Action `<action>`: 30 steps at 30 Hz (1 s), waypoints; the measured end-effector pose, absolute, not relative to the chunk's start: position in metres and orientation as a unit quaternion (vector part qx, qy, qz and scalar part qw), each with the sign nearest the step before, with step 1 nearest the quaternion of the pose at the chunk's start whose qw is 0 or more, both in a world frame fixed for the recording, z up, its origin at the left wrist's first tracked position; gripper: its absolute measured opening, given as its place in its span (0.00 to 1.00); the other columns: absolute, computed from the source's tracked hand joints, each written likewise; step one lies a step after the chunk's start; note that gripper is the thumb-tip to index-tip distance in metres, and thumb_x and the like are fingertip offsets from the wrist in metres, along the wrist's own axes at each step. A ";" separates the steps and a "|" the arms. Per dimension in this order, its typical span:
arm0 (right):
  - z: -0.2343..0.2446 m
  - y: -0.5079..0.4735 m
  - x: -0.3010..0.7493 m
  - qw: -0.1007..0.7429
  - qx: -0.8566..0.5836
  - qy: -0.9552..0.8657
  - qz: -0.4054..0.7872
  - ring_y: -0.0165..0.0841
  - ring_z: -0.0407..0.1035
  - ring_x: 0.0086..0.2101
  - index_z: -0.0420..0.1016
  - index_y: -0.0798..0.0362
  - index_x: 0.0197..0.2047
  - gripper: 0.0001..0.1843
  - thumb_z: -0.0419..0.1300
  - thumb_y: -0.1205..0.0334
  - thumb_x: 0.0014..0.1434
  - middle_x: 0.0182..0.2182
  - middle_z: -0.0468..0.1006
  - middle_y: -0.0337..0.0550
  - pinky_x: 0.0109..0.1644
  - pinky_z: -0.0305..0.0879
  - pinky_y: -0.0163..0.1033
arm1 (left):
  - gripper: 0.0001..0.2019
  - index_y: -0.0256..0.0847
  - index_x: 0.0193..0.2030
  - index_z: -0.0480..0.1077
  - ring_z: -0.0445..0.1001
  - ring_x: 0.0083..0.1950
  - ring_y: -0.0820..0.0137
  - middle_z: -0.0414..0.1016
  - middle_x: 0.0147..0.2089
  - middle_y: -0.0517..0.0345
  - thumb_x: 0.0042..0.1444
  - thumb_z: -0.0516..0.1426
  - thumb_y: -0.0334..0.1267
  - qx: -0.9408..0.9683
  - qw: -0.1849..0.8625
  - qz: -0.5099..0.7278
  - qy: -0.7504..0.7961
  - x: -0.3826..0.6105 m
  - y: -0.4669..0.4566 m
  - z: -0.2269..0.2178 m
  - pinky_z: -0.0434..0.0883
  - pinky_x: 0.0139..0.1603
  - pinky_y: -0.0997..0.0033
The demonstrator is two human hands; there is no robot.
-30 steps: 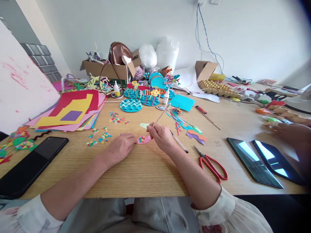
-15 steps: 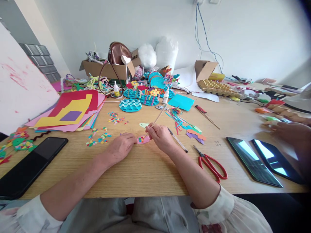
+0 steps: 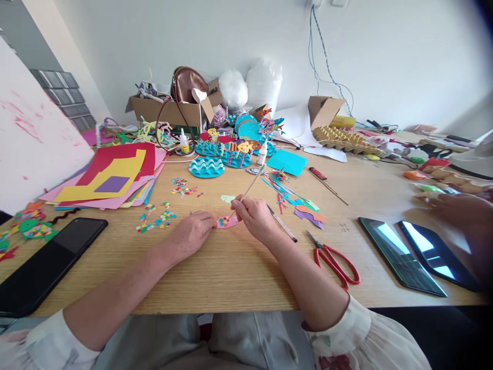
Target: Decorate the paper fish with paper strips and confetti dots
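Note:
A small pink paper cutout (image 3: pixel 222 223) with colored dots on it lies flat on the table between my hands. The fingertips of my left hand (image 3: pixel 193 231) are closed together and press on its left edge. My right hand (image 3: pixel 252 215) is closed in a pinch around a thin pale stick (image 3: pixel 254 184) with a whitish upper end. The stick slants up to the right, and its lower end points at the dots. Just behind my right hand is a pale green paper fish (image 3: pixel 227 199). Loose paper dots (image 3: pixel 162 221) lie to the left.
Red-handled scissors (image 3: pixel 335 259) and a pen (image 3: pixel 283 224) lie to the right. Colored sheets (image 3: pixel 111 177) and a phone (image 3: pixel 57 262) are on the left. Glue bottles (image 3: pixel 262 154) stand behind, near wavy blue paper crafts (image 3: pixel 207 168). Another person's hand (image 3: pixel 458 213) is at the far right.

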State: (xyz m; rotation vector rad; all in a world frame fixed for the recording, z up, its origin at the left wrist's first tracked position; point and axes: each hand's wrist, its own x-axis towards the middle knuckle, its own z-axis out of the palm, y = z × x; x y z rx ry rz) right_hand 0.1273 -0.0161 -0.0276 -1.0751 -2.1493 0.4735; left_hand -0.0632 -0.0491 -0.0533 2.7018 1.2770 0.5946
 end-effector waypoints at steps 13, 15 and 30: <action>-0.025 -0.014 0.139 0.542 -0.432 -0.698 0.178 0.26 0.63 0.23 0.67 0.53 0.32 0.15 0.44 0.57 0.62 0.20 0.69 0.36 0.30 0.57 0.31 | 0.09 0.37 0.38 0.70 0.71 0.37 0.70 0.74 0.38 0.54 0.53 0.50 0.34 0.750 0.205 0.345 0.526 -0.078 -0.042 -0.034 0.68 0.38 0.71; -0.025 -0.013 0.139 0.541 -0.428 -0.702 0.178 0.27 0.64 0.25 0.67 0.53 0.33 0.14 0.44 0.57 0.62 0.22 0.69 0.37 0.31 0.58 0.32 | 0.11 0.37 0.39 0.69 0.71 0.35 0.70 0.74 0.39 0.54 0.52 0.51 0.38 0.714 0.220 0.375 0.549 -0.090 -0.039 -0.023 0.68 0.36 0.71; -0.023 -0.016 0.137 0.504 -0.415 -0.738 0.170 0.29 0.65 0.27 0.67 0.52 0.35 0.13 0.45 0.58 0.61 0.24 0.70 0.38 0.30 0.58 0.33 | 0.09 0.41 0.32 0.72 0.69 0.33 0.72 0.73 0.31 0.59 0.51 0.51 0.38 0.830 0.137 0.041 0.540 -0.167 -0.036 -0.007 0.62 0.32 0.78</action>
